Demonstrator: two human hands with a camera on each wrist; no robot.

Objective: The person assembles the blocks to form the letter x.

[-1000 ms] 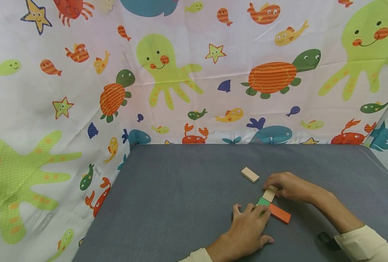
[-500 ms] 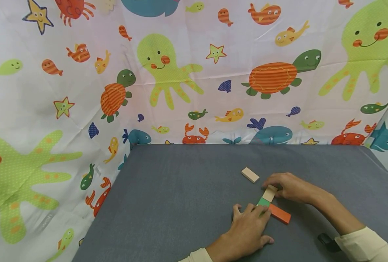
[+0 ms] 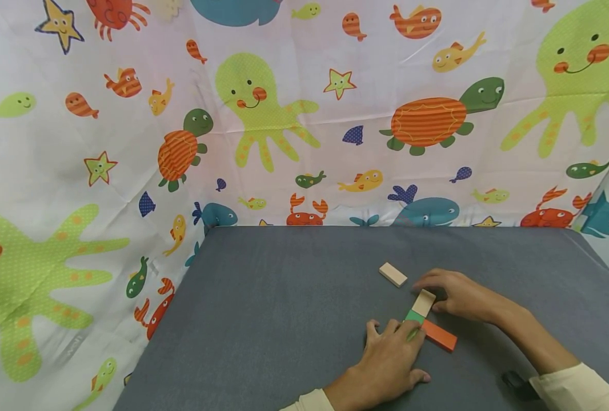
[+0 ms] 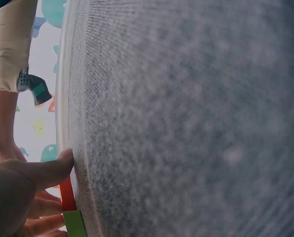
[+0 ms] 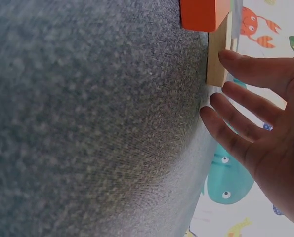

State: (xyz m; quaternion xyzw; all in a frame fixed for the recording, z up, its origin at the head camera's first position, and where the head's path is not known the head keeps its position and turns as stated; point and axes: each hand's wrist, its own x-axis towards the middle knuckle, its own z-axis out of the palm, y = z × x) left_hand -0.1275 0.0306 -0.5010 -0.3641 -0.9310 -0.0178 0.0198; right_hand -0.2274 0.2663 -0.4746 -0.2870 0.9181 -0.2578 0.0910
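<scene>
On the grey cloth, a green block (image 3: pixel 414 315), a plain wooden block (image 3: pixel 424 303) and an orange block (image 3: pixel 439 335) lie end to side against one another. My left hand (image 3: pixel 389 365) rests its fingertips on the green block's near part and hides some of it; its thumb is spread away to the right. In the right wrist view, my right hand (image 5: pixel 275 118) has spread fingers, with the thumb tip right at the plain wooden block (image 5: pixel 216 59). The fingers stand off beyond that block's far end.
A second plain wooden block (image 3: pixel 392 274) lies alone, farther back and left of the right hand. A dark device (image 3: pixel 519 386) sits by the right sleeve. Behind the table hangs a white curtain (image 3: pixel 294 51) printed with sea animals.
My right hand has loosened from the plain wooden block and drawn slightly to the right, its fingers opening. The left hand and the blocks look the same.
</scene>
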